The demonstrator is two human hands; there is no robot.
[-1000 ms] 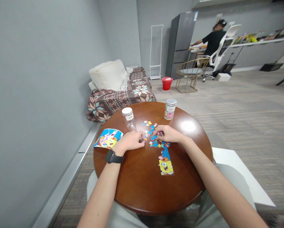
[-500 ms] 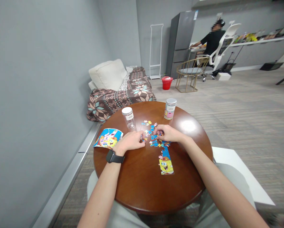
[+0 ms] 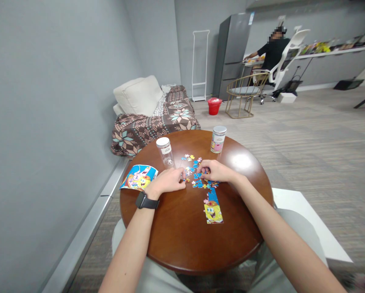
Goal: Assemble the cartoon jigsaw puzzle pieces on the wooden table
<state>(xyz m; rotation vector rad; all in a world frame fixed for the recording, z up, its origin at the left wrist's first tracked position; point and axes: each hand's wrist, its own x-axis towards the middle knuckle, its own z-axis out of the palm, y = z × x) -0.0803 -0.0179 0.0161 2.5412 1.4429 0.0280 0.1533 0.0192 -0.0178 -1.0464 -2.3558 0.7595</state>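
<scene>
Loose jigsaw puzzle pieces (image 3: 189,170), mostly blue with some yellow and pink, lie scattered mid-table. My left hand (image 3: 170,180), a black watch on its wrist, rests at their left edge with thumb and fingers apart. Over the right side of the pile, my right hand (image 3: 214,170) has its fingers curled down on a blue puzzle piece (image 3: 197,176); the fingers partly hide it and others. Closer to me lies a joined strip of puzzle (image 3: 213,211) with a yellow cartoon face and blue above. A curled picture sheet (image 3: 139,177) lies left of my left hand.
A clear jar with a white lid (image 3: 166,152) and a printed tin-lidded jar (image 3: 218,140) stand at the back of the round brown table (image 3: 182,244). Beyond are a covered sofa (image 3: 158,126), a red bin (image 3: 214,107), a wire chair (image 3: 244,91) and a seated person (image 3: 274,55).
My hands stay in nearly the same places, with only slight finger movement over the pieces. The strip and jars have not moved.
</scene>
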